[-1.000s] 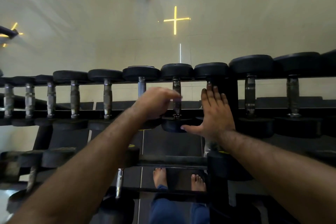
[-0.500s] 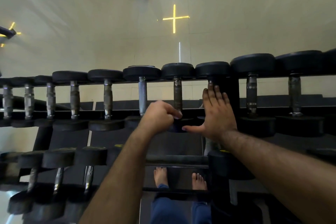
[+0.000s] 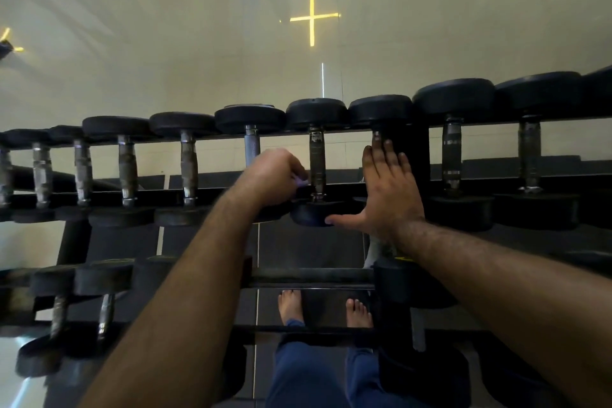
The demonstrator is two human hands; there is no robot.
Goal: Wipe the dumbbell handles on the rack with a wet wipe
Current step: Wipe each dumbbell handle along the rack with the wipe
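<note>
Two hands work at the top rack [image 3: 212, 190]: my left hand [image 3: 270, 179] curls round what looks like a pale wet wipe [image 3: 300, 181] beside a dumbbell handle [image 3: 317, 162], while my right hand [image 3: 385, 190] lies flat, fingers [image 3: 387, 156] straight, over the neighbouring dumbbell [image 3: 381, 111].

Black round-headed dumbbells with steel handles [image 3: 317, 159], side by side across black metal rack [image 3: 73, 242]. Small pale wet wipe [image 3: 301, 181] pinched against one handle's lower end.

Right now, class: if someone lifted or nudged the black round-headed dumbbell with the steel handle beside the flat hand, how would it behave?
The black round-headed dumbbell is probably heavy for its size, with thick solid-looking heads. Its round heads might roll if nudged off the black metal rack. The knurled steel handle likely grips well. The right hand lies flat beside it.
</note>
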